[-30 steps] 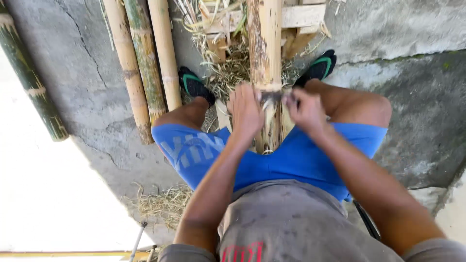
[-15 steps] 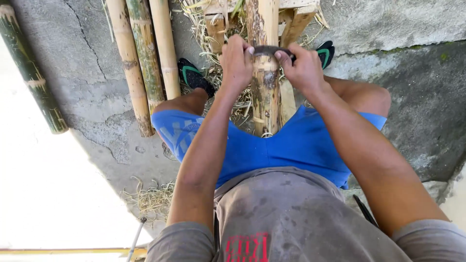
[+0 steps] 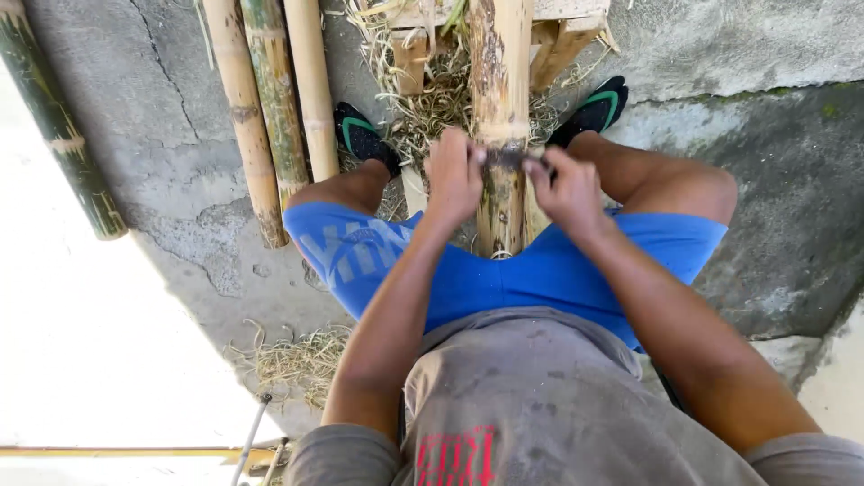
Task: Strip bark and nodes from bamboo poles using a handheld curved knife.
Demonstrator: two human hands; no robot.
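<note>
I sit astride a bamboo pole (image 3: 500,81) that runs away from me between my knees. A dark two-handled blade (image 3: 508,159) lies across the pole. My left hand (image 3: 453,175) is shut on its left handle and my right hand (image 3: 567,189) is shut on its right handle, one on each side of the pole. The pole's far end rests on a wooden frame (image 3: 549,36). Pale bamboo shavings (image 3: 432,108) lie heaped around the pole near my feet in dark sandals (image 3: 364,135).
Three bamboo poles (image 3: 274,108) lie side by side on the concrete to my left, and a darker green one (image 3: 63,135) lies farther left. More shavings (image 3: 292,360) lie on the ground at lower left. Thin metal rods (image 3: 252,445) show at the bottom edge.
Both hands with the blade slid away along the pole, then came back toward my body again.
</note>
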